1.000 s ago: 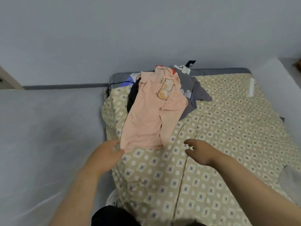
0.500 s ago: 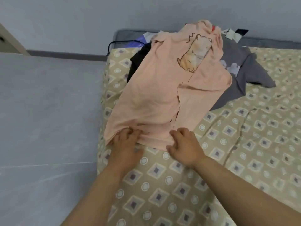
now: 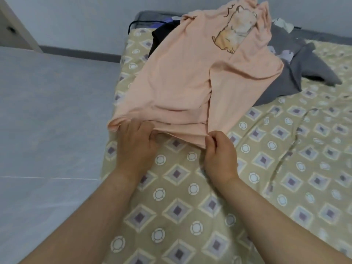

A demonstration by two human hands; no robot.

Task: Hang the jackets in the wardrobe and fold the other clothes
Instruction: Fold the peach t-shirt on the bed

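1. The bed with a beige quilt printed in squares and circles (image 3: 190,206) fills the right of the head view. It is the working surface, with pale floor to its left.
2. The peach cotton T-shirt with a cat print (image 3: 177,82) lies on the bed's left side. Its far end is draped up over the other clothes.
   - Its long axis runs from the hem nearest the person away towards the head of the bed, leaning a little right.
   - The hem points at the person. The printed chest and neck end point away.
   - The right side looks doubled over itself in a long flap.
3. A crumpled dark grey garment (image 3: 297,73) and a black garment (image 3: 162,35) lie beneath and beside the shirt's far end, touching it.
4. The left hand (image 3: 135,147) grips the hem near its left corner. The right hand (image 3: 221,155) holds the hem further right.
5. The left fingers (image 3: 141,128) are curled over the fabric, grasping it. The right fingers (image 3: 211,138) pinch the hem edge.
6. Judged step: the folding part of the task, at its start for this shirt, which is taken by the hem but not yet laid flat.
7. The next move likely calls for:
   - an even pull by both hands towards the person to slide the shirt off the pile onto bare quilt;
   - opening out the doubled flap before any fold.
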